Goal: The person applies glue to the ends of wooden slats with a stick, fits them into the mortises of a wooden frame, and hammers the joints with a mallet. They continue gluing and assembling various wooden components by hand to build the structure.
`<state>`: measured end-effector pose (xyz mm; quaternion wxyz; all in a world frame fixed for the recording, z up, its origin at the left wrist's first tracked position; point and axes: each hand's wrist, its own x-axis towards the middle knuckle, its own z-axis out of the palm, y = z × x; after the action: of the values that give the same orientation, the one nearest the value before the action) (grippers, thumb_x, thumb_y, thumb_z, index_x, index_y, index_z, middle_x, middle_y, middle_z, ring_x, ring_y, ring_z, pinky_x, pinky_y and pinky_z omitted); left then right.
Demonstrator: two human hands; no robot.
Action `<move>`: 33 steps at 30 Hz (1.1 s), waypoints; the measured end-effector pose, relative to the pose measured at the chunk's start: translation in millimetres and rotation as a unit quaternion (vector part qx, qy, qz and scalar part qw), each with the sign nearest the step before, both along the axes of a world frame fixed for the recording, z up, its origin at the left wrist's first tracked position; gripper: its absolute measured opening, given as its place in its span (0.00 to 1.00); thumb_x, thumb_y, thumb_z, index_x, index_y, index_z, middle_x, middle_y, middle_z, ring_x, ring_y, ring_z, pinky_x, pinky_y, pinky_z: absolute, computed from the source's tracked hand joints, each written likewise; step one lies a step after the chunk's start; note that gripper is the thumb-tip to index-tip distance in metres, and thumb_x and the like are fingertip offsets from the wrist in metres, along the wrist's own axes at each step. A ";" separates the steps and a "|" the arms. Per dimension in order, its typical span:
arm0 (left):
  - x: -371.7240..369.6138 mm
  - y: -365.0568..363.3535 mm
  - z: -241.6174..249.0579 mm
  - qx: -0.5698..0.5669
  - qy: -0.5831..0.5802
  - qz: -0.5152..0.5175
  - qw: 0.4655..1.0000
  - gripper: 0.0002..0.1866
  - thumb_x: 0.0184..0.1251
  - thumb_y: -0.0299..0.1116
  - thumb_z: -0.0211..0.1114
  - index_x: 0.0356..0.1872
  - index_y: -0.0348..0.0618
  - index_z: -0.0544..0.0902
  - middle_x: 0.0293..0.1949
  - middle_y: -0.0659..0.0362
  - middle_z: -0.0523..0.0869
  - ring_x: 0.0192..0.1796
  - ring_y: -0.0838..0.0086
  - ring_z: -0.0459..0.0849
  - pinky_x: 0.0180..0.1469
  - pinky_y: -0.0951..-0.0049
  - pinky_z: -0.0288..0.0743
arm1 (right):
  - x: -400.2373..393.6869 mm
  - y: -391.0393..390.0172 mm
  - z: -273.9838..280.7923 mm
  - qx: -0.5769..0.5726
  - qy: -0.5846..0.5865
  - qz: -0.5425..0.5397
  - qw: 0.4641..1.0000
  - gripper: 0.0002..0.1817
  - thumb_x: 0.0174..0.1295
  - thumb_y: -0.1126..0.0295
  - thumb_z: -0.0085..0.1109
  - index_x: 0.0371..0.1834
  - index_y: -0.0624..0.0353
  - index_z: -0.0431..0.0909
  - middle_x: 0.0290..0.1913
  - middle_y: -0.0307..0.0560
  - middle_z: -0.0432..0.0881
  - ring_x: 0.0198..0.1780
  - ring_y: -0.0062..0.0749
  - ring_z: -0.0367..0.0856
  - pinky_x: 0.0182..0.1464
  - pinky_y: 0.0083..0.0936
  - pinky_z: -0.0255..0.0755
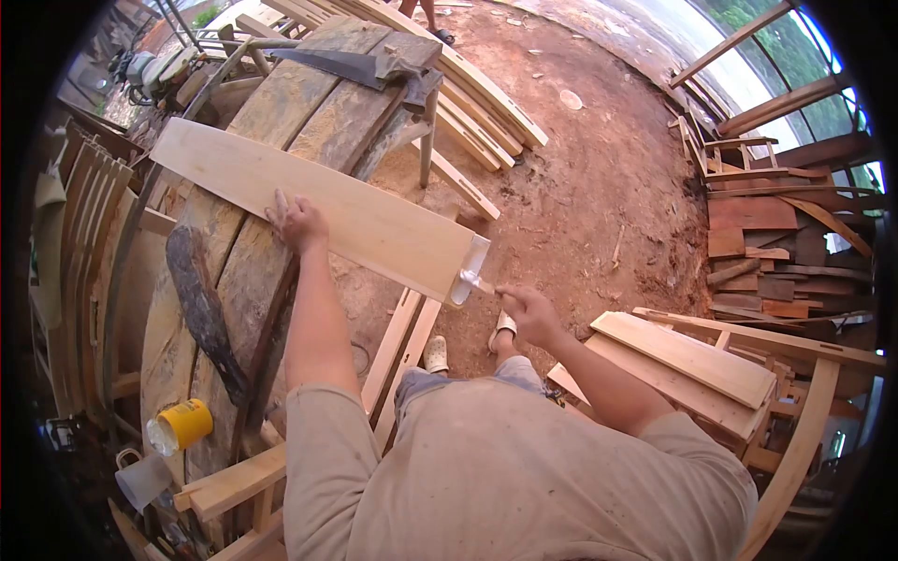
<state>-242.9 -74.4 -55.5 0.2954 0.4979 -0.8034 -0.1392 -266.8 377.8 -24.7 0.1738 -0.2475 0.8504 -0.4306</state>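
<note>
A long, pale wooden board lies across the workbench, its near right end sticking out past the bench edge. My left hand grips the board near its middle, fingers on the upper face. At the overhanging end, a narrow stepped strip is coated with white, glue-like paste. Pinched in my right hand is a small brush, its white-covered tip touching the corner of that end. The bristles are hidden by the paste.
The plank workbench carries a handsaw, a hammer, a dark piece of wood and a yellow tub. Slotted beams are stacked behind. Boards are piled at right. Another person's leg shows at the top.
</note>
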 end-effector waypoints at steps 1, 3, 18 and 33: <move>-1.0 0.9 2.6 -0.002 0.002 -0.001 1.000 0.25 0.72 0.44 0.41 0.52 0.43 0.85 0.72 0.62 0.67 0.75 0.52 0.58 0.75 0.58 0.51 | 1.0 5.1 1.5 -0.002 0.002 -0.001 1.000 0.15 0.61 0.70 0.59 0.51 0.50 0.84 0.37 0.52 0.81 0.40 0.45 0.79 0.43 0.37 0.72; 1.3 3.6 6.0 0.016 0.002 0.003 1.000 0.25 0.72 0.44 0.42 0.52 0.43 0.85 0.71 0.62 0.67 0.74 0.51 0.57 0.75 0.57 0.51 | 2.8 18.9 6.9 0.088 0.058 0.182 0.978 0.14 0.61 0.69 0.59 0.51 0.50 0.84 0.36 0.52 0.81 0.41 0.43 0.79 0.45 0.35 0.72; 18.4 1.8 18.4 -0.004 -0.170 -0.103 0.980 0.34 0.65 0.54 0.57 0.58 0.30 0.76 0.72 0.49 0.62 0.74 0.46 0.55 0.73 0.51 0.53 | 27.6 14.1 17.8 0.014 -0.139 0.166 0.976 0.19 0.65 0.70 0.53 0.59 0.56 0.78 0.40 0.45 0.85 0.39 0.32 0.81 0.44 0.28 0.75; 42.9 179.8 -21.2 0.643 0.528 -0.122 0.540 0.32 0.62 0.31 0.62 0.67 0.35 0.64 0.61 0.51 0.75 0.64 0.61 0.73 0.69 0.62 0.63 | -31.1 38.3 16.3 -0.079 -0.264 -0.037 0.961 0.21 0.67 0.68 0.51 0.62 0.63 0.73 0.36 0.38 0.82 0.34 0.19 0.77 0.38 0.20 0.73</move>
<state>-200.0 105.4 -76.8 0.2467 0.2871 -0.2493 -0.8914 -297.8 416.1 -8.4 0.3557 -0.1060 0.7462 -0.5527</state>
